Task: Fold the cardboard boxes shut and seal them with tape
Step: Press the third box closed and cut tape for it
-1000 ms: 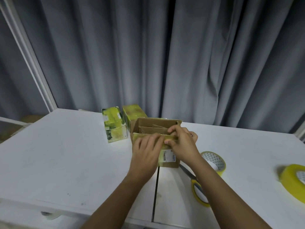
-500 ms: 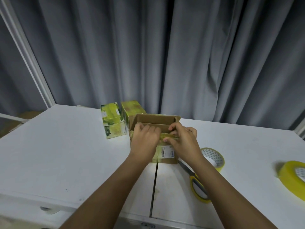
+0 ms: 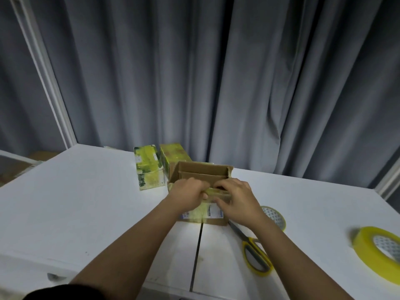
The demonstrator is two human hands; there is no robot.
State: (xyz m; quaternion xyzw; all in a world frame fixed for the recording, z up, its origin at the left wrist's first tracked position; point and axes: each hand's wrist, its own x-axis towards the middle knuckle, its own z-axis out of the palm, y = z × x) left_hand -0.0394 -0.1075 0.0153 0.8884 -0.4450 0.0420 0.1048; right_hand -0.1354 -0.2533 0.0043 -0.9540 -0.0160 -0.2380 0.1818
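Observation:
A small brown cardboard box [image 3: 203,171] stands open-topped in the middle of the white table [image 3: 75,202], its near side covered in yellowish tape and a white label. My left hand [image 3: 187,195] grips the near flap at its left end, fingers curled over the edge. My right hand [image 3: 237,197] grips the same flap at its right end. Two boxes wrapped in yellow tape [image 3: 148,167] [image 3: 174,154] stand just behind and left of the open box. Tape rolls lie to the right: one [image 3: 273,216] beside my right wrist, another [image 3: 381,251] near the right edge.
Yellow-handled scissors [image 3: 252,250] lie on the table under my right forearm. A dark seam [image 3: 197,256] runs toward me between two table halves. Grey curtains [image 3: 216,83] hang behind the table, with a white frame post [image 3: 46,76] at the left.
Both hands have moved along the near flap and curled over its top edge. The left hand, earlier flat on the front face, is now at the rim.

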